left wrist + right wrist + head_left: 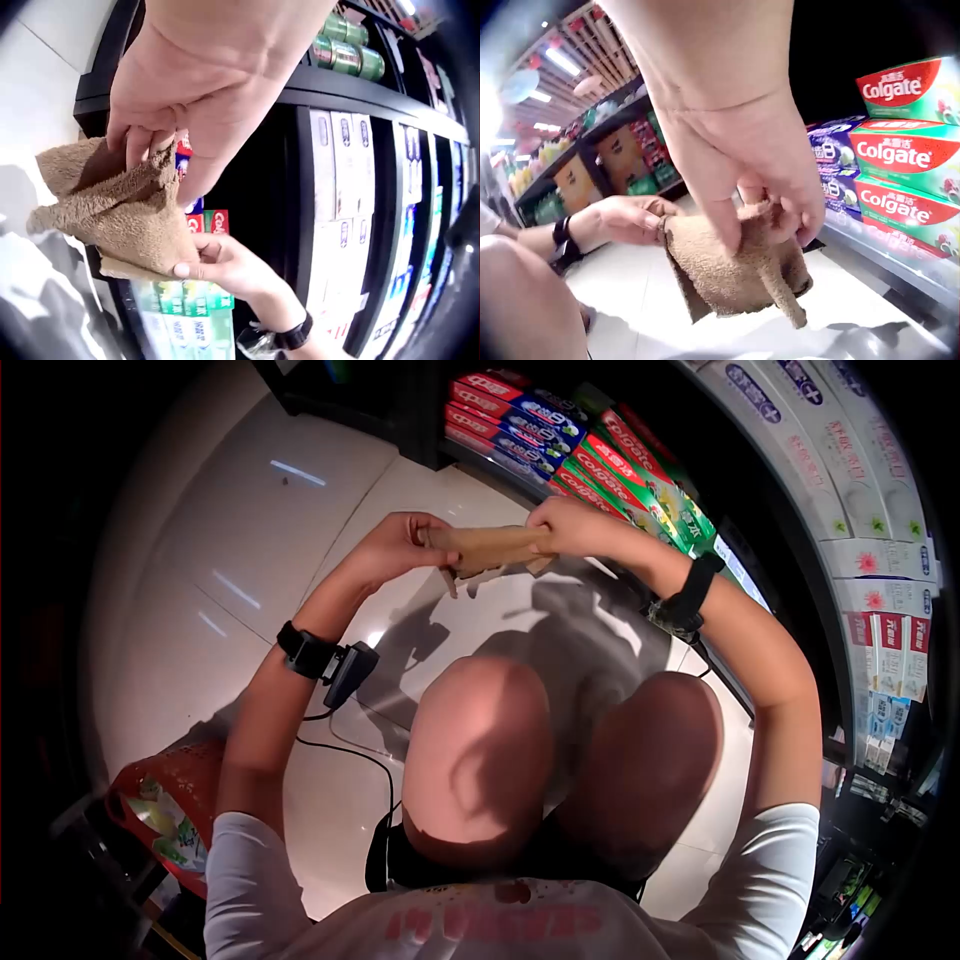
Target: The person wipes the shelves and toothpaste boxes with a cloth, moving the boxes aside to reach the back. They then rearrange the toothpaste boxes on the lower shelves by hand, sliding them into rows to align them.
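Note:
A brown towelling cloth [492,548] is stretched between both hands, above the floor in front of the knees. The left hand [405,545] pinches its left end, the right hand [580,528] its right end. In the left wrist view the cloth [142,229] hangs in folds, with the left hand's [187,97] fingers curled into its upper edge and the right hand [225,266] gripping a lower corner, thumb on top. The right wrist view shows the cloth [727,262] drooping beneath the right hand [742,157], while the left hand [634,217] holds the far corner.
Toothpaste boxes [610,470] are stacked on a low shelf just beyond the right hand. More boxed goods [870,570] line the shelving at the right. A red bag [175,800] stands by the left elbow. Cables [385,765] hang near the left knee, over the tiled floor [225,560].

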Motion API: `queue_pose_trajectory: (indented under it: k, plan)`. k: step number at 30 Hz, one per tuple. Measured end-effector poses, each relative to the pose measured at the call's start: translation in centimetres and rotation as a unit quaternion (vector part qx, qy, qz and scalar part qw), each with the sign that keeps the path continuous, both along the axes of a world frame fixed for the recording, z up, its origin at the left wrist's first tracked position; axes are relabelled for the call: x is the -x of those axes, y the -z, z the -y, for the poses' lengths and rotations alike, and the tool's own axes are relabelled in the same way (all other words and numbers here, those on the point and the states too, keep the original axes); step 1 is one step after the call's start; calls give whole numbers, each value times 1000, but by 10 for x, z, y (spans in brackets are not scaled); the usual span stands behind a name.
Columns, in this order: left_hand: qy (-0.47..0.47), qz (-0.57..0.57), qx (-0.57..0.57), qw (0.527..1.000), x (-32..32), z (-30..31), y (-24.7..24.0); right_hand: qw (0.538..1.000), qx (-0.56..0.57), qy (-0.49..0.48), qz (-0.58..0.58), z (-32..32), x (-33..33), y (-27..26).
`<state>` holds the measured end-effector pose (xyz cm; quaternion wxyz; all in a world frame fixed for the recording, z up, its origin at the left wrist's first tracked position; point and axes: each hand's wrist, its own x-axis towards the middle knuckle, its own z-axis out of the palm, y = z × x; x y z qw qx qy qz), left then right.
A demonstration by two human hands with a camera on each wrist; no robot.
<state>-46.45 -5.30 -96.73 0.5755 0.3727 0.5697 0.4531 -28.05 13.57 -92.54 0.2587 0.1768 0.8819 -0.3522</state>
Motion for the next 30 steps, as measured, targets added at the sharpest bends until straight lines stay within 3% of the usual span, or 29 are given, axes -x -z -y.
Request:
queue_pose_trajectory:
  k: [2, 3, 4, 5, 6, 7, 8, 9, 10, 11, 13, 15, 16, 17, 19, 20, 21, 23, 24, 26, 30]
  plan:
    - [87, -130, 34, 987, -5, 1, 19, 995, -56, -58, -66, 6, -5, 18]
    - [90, -128, 34, 987, -9, 1, 33, 995, -56, -55, -64, 2, -9, 32]
    - [67, -291, -63, 952, -15, 2, 49, 994, -7, -89, -64, -3, -12, 47]
    - [32, -444, -155, 882, -16, 3, 65, 989, 40, -129, -62, -13, -11, 59]
    - [39, -408, -159, 898, -18, 4, 66, 989, 107, -93, -39, -11, -11, 43]
    - [23, -406, -157, 900, -11, 0, 74, 988, 103, -108, -31, -12, -11, 43]
    - [75, -254, -81, 961, -2, -4, 85, 992, 113, -45, -23, -14, -10, 44]
    - [126, -92, -6, 988, 5, -5, 92, 992, 124, 19, -15, -15, -7, 45]
    - [124, -200, 69, 969, 9, -8, 77, 992, 124, 4, -13, -15, -3, 41]
    - [109, -200, 72, 971, 11, -7, 74, 996, 56, -3, -72, -16, 3, 35]
    - [27, -475, 6, 880, 17, -8, 62, 977, -80, -14, -199, -21, 19, 13]
    - [108, -364, 52, 923, 44, -35, 30, 917, -209, -26, -338, -25, 38, -20]
    - [59, -341, 60, 936, 45, -51, 13, 896, -268, 9, -355, -25, 47, -38]
    - [10, -317, 67, 946, 44, -69, 0, 914, -276, 44, -295, -31, 59, -53]
    - [-158, -244, 10, 957, 37, -112, 10, 908, -299, 73, -283, -63, 77, -40]
    - [-211, -182, 13, 960, 26, -126, 8, 913, -339, 68, -215, -80, 85, -28]
    - [-261, -119, 14, 958, 16, -141, 9, 892, -344, 55, -288, -100, 85, 4]
    - [-292, 92, -56, 950, -1, -174, 45, 947, -236, 115, -187, -97, 91, -12]
    - [-293, 92, -57, 950, -5, -171, 29, 955, -211, 51, -203, -106, 91, -5]
    - [-218, 121, 52, 967, -15, -152, -21, 943, -240, 80, -217, -107, 91, 3]
    - [-166, 135, 9, 977, -15, -149, -15, 930, -256, 113, -237, -107, 91, 5]
